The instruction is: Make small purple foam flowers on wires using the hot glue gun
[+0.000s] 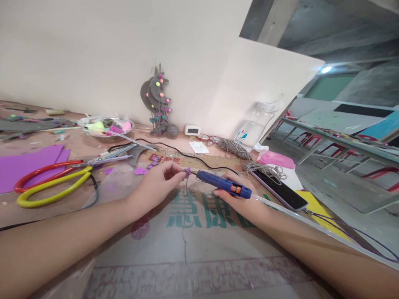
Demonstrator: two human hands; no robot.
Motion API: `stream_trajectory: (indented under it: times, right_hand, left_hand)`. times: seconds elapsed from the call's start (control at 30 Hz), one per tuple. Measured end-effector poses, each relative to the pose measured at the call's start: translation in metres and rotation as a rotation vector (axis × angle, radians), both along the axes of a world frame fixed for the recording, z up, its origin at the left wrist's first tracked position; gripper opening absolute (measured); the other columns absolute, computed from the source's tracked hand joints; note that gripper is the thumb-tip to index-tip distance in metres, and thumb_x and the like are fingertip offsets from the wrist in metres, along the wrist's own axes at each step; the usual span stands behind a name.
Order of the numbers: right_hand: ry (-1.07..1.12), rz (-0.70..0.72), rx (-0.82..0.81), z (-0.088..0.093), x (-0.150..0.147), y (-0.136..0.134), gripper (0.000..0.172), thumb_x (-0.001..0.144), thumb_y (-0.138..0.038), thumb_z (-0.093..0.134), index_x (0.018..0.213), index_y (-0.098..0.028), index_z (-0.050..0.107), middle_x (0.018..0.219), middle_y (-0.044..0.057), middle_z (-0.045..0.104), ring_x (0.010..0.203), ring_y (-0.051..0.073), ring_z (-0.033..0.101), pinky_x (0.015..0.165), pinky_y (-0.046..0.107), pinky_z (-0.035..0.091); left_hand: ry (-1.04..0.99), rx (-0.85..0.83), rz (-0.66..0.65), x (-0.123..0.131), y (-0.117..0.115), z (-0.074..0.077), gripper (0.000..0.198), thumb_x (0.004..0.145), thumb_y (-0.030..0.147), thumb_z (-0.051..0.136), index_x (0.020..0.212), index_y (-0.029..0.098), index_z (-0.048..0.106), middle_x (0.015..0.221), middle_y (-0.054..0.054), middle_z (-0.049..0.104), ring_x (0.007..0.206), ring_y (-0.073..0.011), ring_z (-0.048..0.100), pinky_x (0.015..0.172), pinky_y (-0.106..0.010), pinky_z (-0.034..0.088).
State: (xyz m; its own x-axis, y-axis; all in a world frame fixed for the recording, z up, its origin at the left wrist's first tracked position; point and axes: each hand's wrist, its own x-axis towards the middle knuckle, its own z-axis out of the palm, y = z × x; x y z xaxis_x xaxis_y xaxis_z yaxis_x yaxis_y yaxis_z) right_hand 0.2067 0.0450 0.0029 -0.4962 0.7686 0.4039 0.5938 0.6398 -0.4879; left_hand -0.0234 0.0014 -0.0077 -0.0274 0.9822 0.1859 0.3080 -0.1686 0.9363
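Hands both busy: L hand [156, 182] pinches a tiny purple foam flower [187, 172] low over the worktop [187, 249], and R hand [241, 201] is closed round the blue glue gun [222, 184], nozzle right at the flower. Risk: the hot tip is so near the L fingertips it could burn them, or glue could drip on the cardboard. Count: 1 gun, 1 held flower, 2 prs scissors [90, 166], 1 phone [280, 190].

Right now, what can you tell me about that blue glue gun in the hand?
The blue plastic glue gun lies nearly level above the printed cardboard sheet, gripped in the right hand. Its nozzle points left, close to a small purple flower piece pinched in the left hand. An orange trigger shows near its back, and a clear glue stick pokes out behind.
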Motion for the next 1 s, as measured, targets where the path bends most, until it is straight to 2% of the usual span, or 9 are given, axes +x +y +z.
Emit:
stream_trajectory:
  times: [0.6, 0.73, 0.87, 1.0]
  right_hand:
    - [-0.01, -0.016, 0.013, -0.001, 0.0, 0.001, 0.026, 0.076, -0.044, 0.063, 0.072, -0.02, 0.053, 0.069, 0.0, 0.057, 0.065, 0.015, 0.053, 0.058, 0.026, 0.041]
    - [0.01, -0.037, -0.048, -0.002, 0.0, 0.001, 0.025, 0.077, -0.044, 0.062, 0.075, -0.02, 0.054, 0.07, 0.0, 0.057, 0.065, 0.015, 0.054, 0.058, 0.026, 0.043]
    - [0.118, -0.083, -0.172, 0.004, 0.0, 0.003, 0.025, 0.081, -0.045, 0.056, 0.08, -0.02, 0.053, 0.069, 0.0, 0.058, 0.062, 0.015, 0.056, 0.056, 0.026, 0.045]
    - [0.185, -0.052, -0.254, 0.02, 0.003, 0.008, 0.036, 0.087, -0.047, 0.044, 0.067, -0.019, 0.054, 0.065, 0.002, 0.059, 0.06, 0.015, 0.057, 0.058, 0.027, 0.047]
  left_hand:
    - [0.01, 0.005, -0.004, -0.001, 0.0, -0.002, 0.024, 0.079, 0.041, 0.054, 0.081, 0.018, 0.06, 0.077, -0.002, 0.065, 0.072, -0.0171, 0.059, 0.066, -0.027, 0.043]
    - [-0.017, -0.014, -0.025, -0.001, 0.001, -0.004, 0.024, 0.079, 0.041, 0.055, 0.082, 0.018, 0.06, 0.08, -0.003, 0.066, 0.073, -0.0177, 0.06, 0.067, -0.028, 0.045]
    - [-0.025, -0.024, -0.027, 0.001, 0.0, 0.0, 0.023, 0.079, 0.04, 0.055, 0.08, 0.018, 0.059, 0.079, -0.002, 0.065, 0.072, -0.0163, 0.059, 0.067, -0.027, 0.044]
    - [0.007, -0.021, -0.012, 0.003, -0.002, 0.004, 0.021, 0.08, 0.039, 0.055, 0.079, 0.018, 0.058, 0.073, 0.0, 0.061, 0.067, -0.0148, 0.056, 0.061, -0.024, 0.041]
